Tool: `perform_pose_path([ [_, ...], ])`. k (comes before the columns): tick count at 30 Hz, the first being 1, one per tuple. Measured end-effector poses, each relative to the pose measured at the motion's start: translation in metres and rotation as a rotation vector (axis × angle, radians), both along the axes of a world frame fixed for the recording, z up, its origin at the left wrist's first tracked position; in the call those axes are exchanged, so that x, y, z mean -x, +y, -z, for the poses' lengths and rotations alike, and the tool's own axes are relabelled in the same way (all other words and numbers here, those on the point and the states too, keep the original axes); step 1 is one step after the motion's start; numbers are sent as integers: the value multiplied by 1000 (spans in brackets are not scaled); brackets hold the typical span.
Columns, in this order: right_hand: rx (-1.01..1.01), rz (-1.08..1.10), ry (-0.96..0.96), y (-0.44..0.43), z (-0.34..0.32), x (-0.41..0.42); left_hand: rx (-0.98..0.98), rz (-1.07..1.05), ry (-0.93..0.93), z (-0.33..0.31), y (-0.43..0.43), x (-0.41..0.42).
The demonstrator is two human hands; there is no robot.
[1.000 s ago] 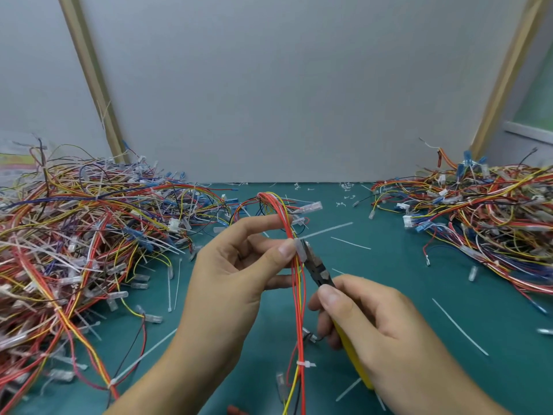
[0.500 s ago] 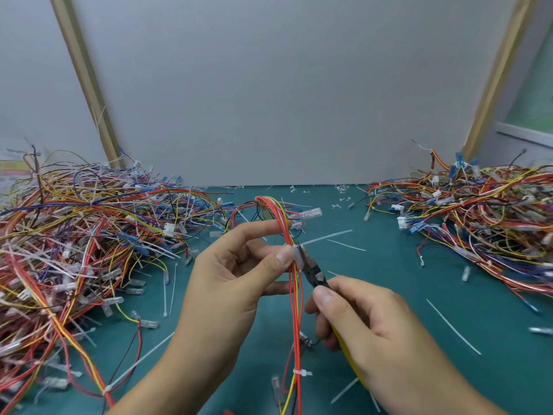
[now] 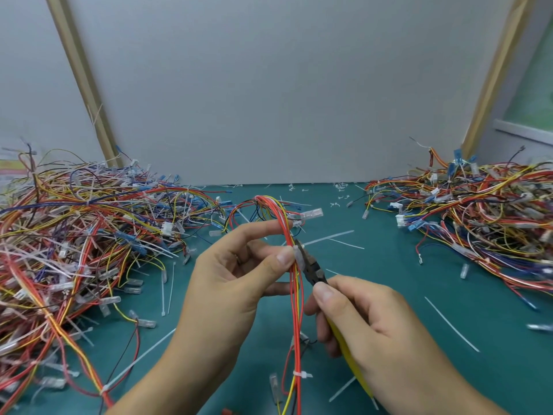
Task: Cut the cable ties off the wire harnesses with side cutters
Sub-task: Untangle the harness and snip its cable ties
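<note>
My left hand (image 3: 230,283) pinches a red-and-yellow wire harness (image 3: 296,310) between thumb and forefinger, holding it upright over the green mat. My right hand (image 3: 368,324) grips yellow-handled side cutters (image 3: 311,268). Their dark jaws point up and left and touch the bundle at a translucent sleeve just beside my left thumb. Whether the jaws are around a tie is hidden. A white cable tie (image 3: 300,375) still wraps the harness lower down, near the bottom edge.
A big tangle of harnesses (image 3: 77,241) fills the left of the green mat (image 3: 389,289), and a second pile (image 3: 478,217) lies at the right. Several cut white ties (image 3: 452,324) lie scattered on the mat. A grey wall stands behind.
Both hands and the harness stay almost still. The cutter jaws remain at the same spot on the bundle.
</note>
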State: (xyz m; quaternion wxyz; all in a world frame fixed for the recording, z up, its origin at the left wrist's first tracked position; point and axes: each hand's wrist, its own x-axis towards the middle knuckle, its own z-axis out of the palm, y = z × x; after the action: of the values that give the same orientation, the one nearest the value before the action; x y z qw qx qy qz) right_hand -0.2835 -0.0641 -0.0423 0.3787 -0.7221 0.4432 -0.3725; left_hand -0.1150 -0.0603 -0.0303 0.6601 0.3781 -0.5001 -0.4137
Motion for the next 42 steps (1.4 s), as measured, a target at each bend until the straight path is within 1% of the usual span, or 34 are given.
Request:
perform_pose_path([
  [16, -12, -33, -65, 1, -2, -1, 2, 38, 26, 3, -2, -3],
  [26, -41, -47, -74, -1, 0, 1, 20, 40, 1, 5, -2, -1],
  [34, -63, -38, -136, -2, -2, 2, 16, 8, 17, 3, -3, -3],
  [36, -75, -18, -182, -3, -3, 1, 19, 10, -8, 4, -2, -2],
  [39, -90, 23, -297, -6, -4, 0, 35, -11, -113, 5, -2, 1],
  [41, -21, 87, -329, -9, -4, 1, 61, -38, -211, 6, -1, 3],
  [42, 23, 119, -348, -10, -5, 3, 81, -61, -288, 7, 0, 4],
])
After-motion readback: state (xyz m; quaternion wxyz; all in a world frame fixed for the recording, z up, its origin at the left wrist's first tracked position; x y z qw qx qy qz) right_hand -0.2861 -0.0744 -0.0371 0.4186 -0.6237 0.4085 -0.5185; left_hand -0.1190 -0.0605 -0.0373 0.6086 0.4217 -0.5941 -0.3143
